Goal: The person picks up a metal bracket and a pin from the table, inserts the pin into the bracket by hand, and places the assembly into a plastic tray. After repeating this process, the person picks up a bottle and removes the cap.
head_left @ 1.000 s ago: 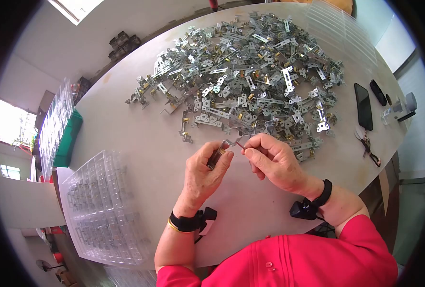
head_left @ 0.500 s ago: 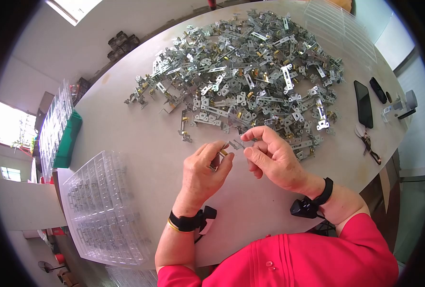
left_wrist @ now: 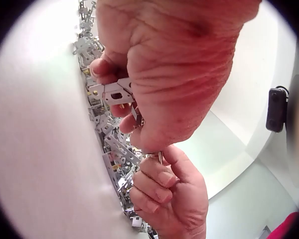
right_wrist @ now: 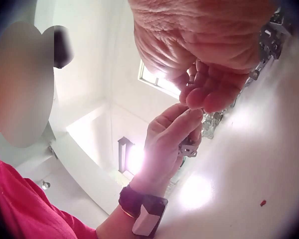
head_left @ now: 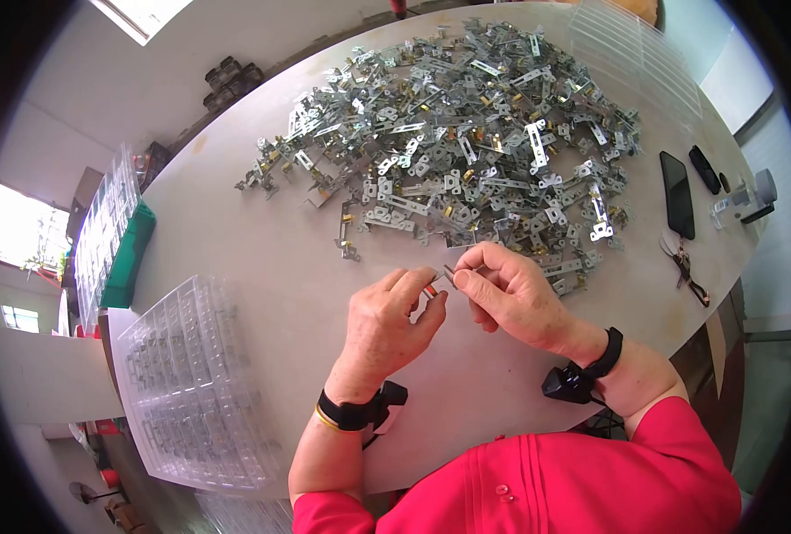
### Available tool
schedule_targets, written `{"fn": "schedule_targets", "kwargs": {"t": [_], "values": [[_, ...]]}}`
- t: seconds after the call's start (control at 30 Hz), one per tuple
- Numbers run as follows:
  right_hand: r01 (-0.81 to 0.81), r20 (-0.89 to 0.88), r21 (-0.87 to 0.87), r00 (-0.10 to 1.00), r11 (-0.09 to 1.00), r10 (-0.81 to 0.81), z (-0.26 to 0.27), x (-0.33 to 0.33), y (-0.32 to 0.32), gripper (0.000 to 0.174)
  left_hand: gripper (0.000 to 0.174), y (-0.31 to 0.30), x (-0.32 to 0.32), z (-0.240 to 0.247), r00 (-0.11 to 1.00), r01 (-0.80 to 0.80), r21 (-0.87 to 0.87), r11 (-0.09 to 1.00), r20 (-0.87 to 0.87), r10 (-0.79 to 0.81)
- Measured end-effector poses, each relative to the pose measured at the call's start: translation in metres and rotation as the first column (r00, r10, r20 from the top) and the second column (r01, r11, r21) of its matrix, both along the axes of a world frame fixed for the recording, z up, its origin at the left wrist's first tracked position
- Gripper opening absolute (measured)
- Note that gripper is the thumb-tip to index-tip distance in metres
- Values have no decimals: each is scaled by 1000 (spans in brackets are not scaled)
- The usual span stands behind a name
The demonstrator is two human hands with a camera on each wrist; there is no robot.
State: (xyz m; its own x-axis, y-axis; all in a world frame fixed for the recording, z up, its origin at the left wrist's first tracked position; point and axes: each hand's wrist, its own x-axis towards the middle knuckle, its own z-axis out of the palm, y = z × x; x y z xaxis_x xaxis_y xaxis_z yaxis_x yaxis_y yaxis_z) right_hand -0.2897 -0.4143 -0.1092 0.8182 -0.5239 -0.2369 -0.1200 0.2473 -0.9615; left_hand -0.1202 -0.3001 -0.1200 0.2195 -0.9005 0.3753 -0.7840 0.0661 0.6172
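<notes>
My left hand (head_left: pixel 385 316) grips a small stamped metal bracket (left_wrist: pixel 102 93), with its slotted end poking out between the fingers in the left wrist view. Most of that bracket is covered by the palm and fingers. Close beside it, my right hand (head_left: pixel 515 303) pinches a thin metal piece (left_wrist: pixel 160 157) between thumb and forefinger; its full shape is hidden. Both sets of fingertips nearly meet in front of a large pile of metal brackets (head_left: pixel 466 151), some with brass-coloured parts.
Clear plastic divided trays (head_left: pixel 190 383) stand at the left of the white table (head_left: pixel 297 294), beyond them a green bin (head_left: pixel 128 258). At the right lie a phone (head_left: pixel 677 196), cutters (head_left: pixel 685 271) and a black case (head_left: pixel 703 169). Another clear tray (head_left: pixel 640 62) sits at the far right.
Half a second ago my right thumb and forefinger were apart; now they pinch the thin piece. My left hand has turned and shifted slightly right, still gripping its bracket.
</notes>
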Motion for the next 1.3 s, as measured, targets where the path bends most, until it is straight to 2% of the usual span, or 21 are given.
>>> {"fn": "schedule_targets", "kwargs": {"t": [0.17, 0.23, 0.27, 0.33, 0.43, 0.5, 0.53, 0.6, 0.63, 0.7, 0.77, 0.83, 1.07, 1.17, 1.23, 1.3], "values": [[14, -12, -64, 1000, 998, -14, 3, -1, 3, 15, 20, 2, -2, 2, 999, 29, 0, 1000, 42, -29], [20, -29, -176, 999, 984, -26, 4, -2, 3, 14, 20, 3, -2, 3, 998, 36, 2, 999, 51, -36], [20, -29, -177, 999, 984, -26, 0, -2, 2, 14, 20, 3, -2, 3, 994, 67, -1, 998, 88, -67], [86, 89, -252, 994, 964, -66, -12, -1, 2, 14, 20, 3, -2, 3, 987, 100, -2, 995, 126, -99], [159, 93, -201, 985, 967, -143, 2, -2, 3, 15, 21, 4, -3, 2, 983, 154, -1, 988, 97, -153], [175, 129, -157, 979, 972, -156, 2, -4, 2, 15, 18, 4, -4, -2, 982, 53, 23, 998, -184, -47], [189, 163, -111, 972, 976, -170, 2, -5, 2, 15, 18, 4, -3, -1, 982, 55, 23, 998, -183, -50], [162, 166, -44, 974, 986, -153, 4, -6, 2, 15, 14, 5, 1, 4, 877, -64, 176, 982, -460, 139], [130, 169, 24, 977, 991, -132, 6, -6, 2, 15, 14, 5, 2, 6, 877, -60, 176, 983, -460, 136], [91, 111, 63, 989, 994, -98, 10, -5, 3, 14, 14, 5, 4, 9, 730, -49, 245, 968, -653, 203], [52, 54, 103, 997, 993, -58, 10, -3, 5, 13, 15, 5, 5, 8, 736, -48, 257, 965, -644, 208], [19, 68, -38, 998, 999, -16, 7, 0, 7, 12, 15, 5, 6, 8, 749, -55, 253, 966, -629, 207], [14, 27, -98, 1000, 995, -11, 3, 0, 5, 10, 13, 4, 6, 5, 750, -77, 202, 976, -634, 191], [22, 31, -141, 999, 990, -18, -2, 0, 5, 9, 12, 4, 6, 6, 787, -95, 193, 977, -586, 193], [-22, 11, -175, 1000, 984, 24, -4, -1, 3, 10, 12, 4, 6, 7, 863, -113, 177, 978, -470, 185], [-20, 21, -177, 1000, 984, 24, -11, 0, 3, 11, 13, 5, 7, 5, 882, -124, 155, 980, -436, 180]]}}
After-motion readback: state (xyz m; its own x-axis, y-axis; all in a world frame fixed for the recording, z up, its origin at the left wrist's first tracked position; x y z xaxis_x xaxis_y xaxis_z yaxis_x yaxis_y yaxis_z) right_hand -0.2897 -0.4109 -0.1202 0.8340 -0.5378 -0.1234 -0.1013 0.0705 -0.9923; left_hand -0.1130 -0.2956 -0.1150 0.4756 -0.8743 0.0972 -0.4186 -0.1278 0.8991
